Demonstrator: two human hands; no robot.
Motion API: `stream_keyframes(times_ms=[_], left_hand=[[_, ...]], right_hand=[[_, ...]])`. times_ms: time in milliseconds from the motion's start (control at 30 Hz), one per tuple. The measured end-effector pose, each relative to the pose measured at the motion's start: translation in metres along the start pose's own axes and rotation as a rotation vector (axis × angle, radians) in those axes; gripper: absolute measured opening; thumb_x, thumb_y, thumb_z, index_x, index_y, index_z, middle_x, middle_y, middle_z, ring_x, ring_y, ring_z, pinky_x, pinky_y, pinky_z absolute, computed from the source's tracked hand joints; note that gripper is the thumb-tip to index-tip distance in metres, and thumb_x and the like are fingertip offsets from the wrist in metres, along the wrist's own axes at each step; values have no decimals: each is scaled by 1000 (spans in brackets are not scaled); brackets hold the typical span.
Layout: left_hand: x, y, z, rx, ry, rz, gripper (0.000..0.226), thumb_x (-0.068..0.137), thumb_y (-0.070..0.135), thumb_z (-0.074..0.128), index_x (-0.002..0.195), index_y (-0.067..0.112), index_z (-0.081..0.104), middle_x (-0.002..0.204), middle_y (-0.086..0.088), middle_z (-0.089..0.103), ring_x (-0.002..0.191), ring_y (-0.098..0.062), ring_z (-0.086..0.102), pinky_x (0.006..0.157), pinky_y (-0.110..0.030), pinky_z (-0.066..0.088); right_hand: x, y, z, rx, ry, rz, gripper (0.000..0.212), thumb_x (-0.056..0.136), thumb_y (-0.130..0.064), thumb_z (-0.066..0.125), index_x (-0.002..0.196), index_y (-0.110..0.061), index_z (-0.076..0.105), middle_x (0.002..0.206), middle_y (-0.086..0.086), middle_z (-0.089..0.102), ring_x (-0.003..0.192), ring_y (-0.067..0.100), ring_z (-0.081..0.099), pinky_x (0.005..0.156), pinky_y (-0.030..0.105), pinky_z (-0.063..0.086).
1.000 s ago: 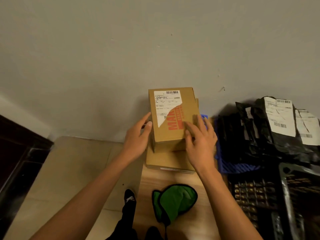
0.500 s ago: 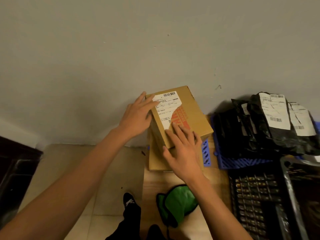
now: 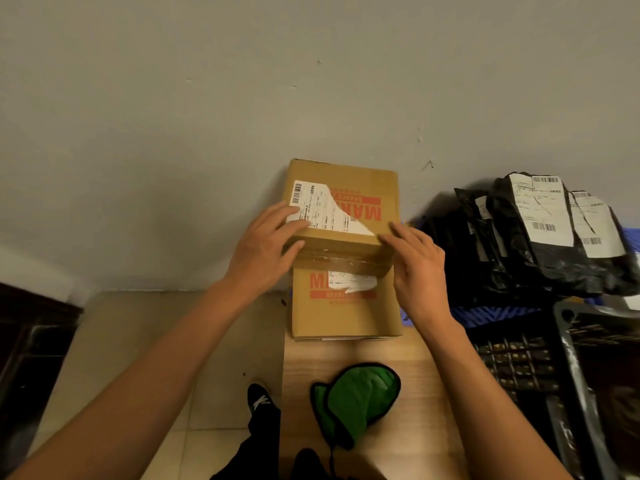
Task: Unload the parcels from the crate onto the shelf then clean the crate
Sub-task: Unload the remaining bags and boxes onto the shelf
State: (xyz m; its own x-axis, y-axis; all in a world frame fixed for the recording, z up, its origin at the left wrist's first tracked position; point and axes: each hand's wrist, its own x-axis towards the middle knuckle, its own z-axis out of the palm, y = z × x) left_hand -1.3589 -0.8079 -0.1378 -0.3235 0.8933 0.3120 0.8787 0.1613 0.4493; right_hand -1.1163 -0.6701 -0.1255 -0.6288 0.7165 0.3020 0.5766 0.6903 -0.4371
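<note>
Rotated since half a second ago: upper brown cardboard box (image 3: 343,209), formerly skewed, is now squared up with the wall, its torn white shipping label and red lettering facing up.

Upper box: rests on the far part of a lower brown cardboard box (image 3: 346,311) of like print, which lies flat on the light wooden surface (image 3: 360,351) against the grey wall (image 3: 311,81).

Left hand (image 3: 266,244): fingers laid over the near left corner of the upper box, tips on the label, thumb against the near side face; it grips that corner.

Right hand (image 3: 419,268): fingers straight and slightly spread, tips touching the near right edge of the upper box; nothing is enclosed.

Green cloth mitt with black trim (image 3: 360,400): lies on the surface, near of the two boxes, apart from them.

Black plastic mailer bags with white labels (image 3: 540,237): stacked to the right, leaning at the wall, on a blue plastic tray (image 3: 491,311).

Black plastic crate (image 3: 519,368): near right, lattice wall visible; contents cannot be told.

Floor: beige tiles (image 3: 138,341) at left, with one black shoe (image 3: 259,400) beside the surface's edge.
</note>
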Motion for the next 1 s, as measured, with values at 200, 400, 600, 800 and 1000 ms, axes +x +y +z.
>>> stream_keyframes(times_ms=[200, 400, 600, 800, 1000], left_hand=[[12, 16, 6, 27, 0, -41, 35, 94, 12, 69, 129, 13, 69, 142, -12, 57, 140, -34, 45, 108, -54, 45], [31, 24, 11, 19, -6, -139, 35, 97, 11, 64, 132, 16, 67, 148, -9, 54, 145, -32, 40, 110, -56, 41], [35, 28, 14, 32, -5, -185, 36, 95, 10, 66, 130, 17, 68, 147, -6, 55, 146, -30, 40, 110, -53, 42], [38, 39, 12, 144, -51, -215, 39, 95, 15, 65, 134, 17, 62, 148, -8, 52, 145, -31, 38, 110, -53, 41], [29, 64, 9, 247, -56, -213, 42, 98, 27, 60, 138, 13, 58, 147, -11, 52, 141, -31, 40, 111, -53, 39]], right_hand=[[24, 10, 4, -24, -39, 22, 41, 94, 4, 61, 131, -13, 68, 146, 14, 55, 135, 36, 46, 108, 53, 41], [49, 21, 10, -18, -35, 25, 40, 94, 1, 60, 130, -13, 69, 146, 13, 56, 136, 35, 47, 109, 52, 41], [50, 27, 15, -9, -19, 9, 46, 89, 8, 61, 130, -12, 69, 146, 13, 56, 136, 35, 47, 106, 50, 42], [49, 23, 11, -36, -50, -1, 47, 94, 2, 58, 137, -16, 63, 150, 10, 51, 139, 32, 43, 108, 48, 40], [43, 18, 0, -102, -149, -48, 47, 96, -10, 54, 143, -15, 54, 155, 13, 43, 143, 35, 36, 107, 50, 38]])
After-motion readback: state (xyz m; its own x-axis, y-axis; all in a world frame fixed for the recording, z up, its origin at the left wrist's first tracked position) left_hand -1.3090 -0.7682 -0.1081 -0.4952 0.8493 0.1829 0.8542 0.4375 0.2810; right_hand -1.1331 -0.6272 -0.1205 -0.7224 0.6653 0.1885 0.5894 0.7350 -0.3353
